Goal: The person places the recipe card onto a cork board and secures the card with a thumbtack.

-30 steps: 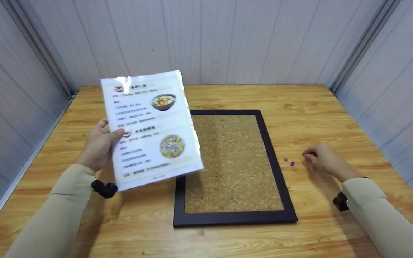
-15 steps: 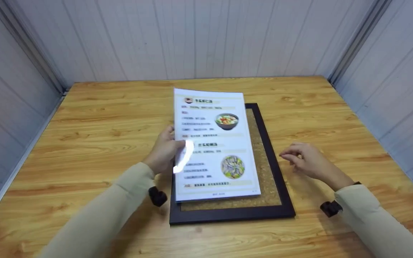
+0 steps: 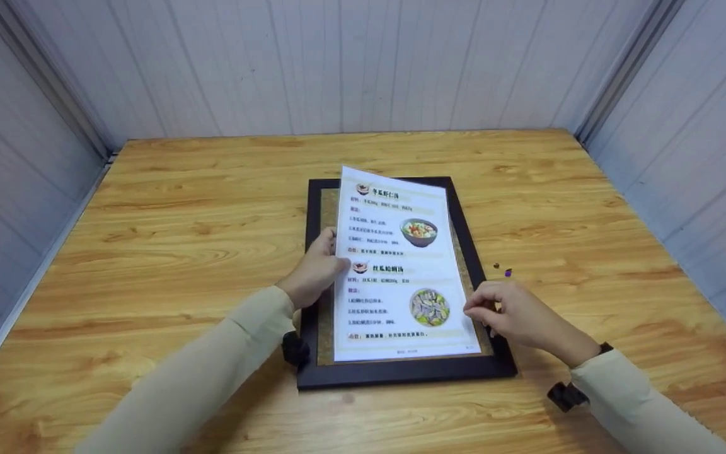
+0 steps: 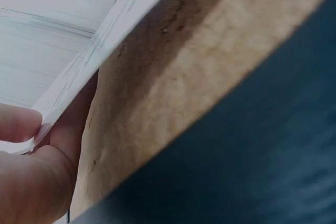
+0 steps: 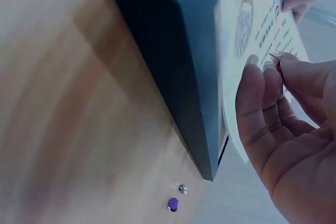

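Note:
My left hand point(image 3: 314, 270) pinches the left edge of a printed recipe sheet point(image 3: 394, 268), thumb on top and fingers behind. The sheet has two food pictures and lies over a black-framed cork board point(image 3: 401, 376). In the left wrist view, that edge of the sheet point(image 4: 118, 32) stands raised off the cork point(image 4: 173, 93). Over the sheet's lower right edge is my right hand point(image 3: 514, 314). The right wrist view shows it pinching a thumbtack point(image 5: 278, 61) between thumb and forefinger, its thin point sticking out; its head is mostly hidden by the fingers.
To the right of the board, a purple tack point(image 3: 508, 273) and a small metallic tack point(image 3: 496, 266) lie on the wooden table point(image 3: 212, 189). Pale panelled walls point(image 3: 350, 69) close in the back and both sides.
My left hand has carried the sheet rightward from beside the board to over it and lowered it. My right hand has moved left, from near the loose tacks to the sheet's right edge.

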A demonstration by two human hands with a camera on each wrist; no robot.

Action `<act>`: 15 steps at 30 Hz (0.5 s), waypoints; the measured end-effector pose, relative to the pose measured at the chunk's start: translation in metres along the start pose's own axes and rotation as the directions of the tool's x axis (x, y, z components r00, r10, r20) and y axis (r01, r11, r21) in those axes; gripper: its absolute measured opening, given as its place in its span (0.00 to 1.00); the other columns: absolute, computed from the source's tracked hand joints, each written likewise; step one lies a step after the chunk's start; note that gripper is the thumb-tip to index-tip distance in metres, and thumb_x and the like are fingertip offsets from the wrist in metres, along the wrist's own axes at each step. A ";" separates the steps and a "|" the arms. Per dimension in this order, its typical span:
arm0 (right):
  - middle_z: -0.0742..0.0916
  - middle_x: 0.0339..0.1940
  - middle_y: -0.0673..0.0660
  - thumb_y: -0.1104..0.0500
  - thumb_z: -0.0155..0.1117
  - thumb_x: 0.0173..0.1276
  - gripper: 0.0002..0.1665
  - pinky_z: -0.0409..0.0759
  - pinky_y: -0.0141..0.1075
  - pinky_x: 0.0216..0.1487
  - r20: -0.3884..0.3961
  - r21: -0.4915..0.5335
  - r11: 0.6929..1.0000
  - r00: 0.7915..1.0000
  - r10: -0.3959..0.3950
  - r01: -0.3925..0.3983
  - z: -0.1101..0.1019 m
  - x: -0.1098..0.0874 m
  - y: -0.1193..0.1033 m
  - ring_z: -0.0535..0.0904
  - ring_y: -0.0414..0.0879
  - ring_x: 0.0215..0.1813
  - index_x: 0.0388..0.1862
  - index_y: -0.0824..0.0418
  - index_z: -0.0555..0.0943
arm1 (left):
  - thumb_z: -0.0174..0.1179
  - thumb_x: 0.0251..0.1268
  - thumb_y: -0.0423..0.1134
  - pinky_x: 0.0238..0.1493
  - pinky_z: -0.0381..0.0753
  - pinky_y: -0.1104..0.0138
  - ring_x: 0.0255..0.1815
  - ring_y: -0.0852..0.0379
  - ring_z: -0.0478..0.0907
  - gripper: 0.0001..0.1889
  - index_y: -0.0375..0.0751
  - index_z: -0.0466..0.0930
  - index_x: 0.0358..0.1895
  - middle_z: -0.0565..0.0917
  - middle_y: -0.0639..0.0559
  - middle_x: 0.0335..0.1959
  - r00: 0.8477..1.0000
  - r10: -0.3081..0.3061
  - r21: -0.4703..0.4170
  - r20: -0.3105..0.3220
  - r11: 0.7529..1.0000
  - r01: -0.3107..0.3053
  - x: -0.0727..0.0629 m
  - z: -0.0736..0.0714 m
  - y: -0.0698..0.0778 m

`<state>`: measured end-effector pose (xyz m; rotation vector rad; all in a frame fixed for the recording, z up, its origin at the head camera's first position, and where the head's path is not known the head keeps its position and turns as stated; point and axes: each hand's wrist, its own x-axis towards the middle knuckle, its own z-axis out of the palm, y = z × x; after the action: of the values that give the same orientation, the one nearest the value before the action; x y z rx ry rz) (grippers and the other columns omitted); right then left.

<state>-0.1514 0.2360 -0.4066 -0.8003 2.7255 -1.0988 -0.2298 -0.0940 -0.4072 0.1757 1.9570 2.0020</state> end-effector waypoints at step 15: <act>0.82 0.30 0.48 0.64 0.66 0.69 0.03 0.76 0.32 0.29 0.045 -0.032 0.999 0.999 0.023 -0.021 0.010 0.004 0.002 0.75 0.38 0.29 0.35 0.59 0.85 | 0.41 0.65 0.17 0.49 0.80 0.54 0.51 0.42 0.81 0.31 0.40 0.55 0.71 0.78 0.37 0.57 0.995 0.035 0.007 0.094 0.999 -0.036 -0.006 -0.002 -0.008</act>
<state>-0.1526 0.2287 -0.4146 -0.7877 2.7142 -1.0230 -0.2236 -0.0979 -0.4144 0.3027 1.9169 1.9703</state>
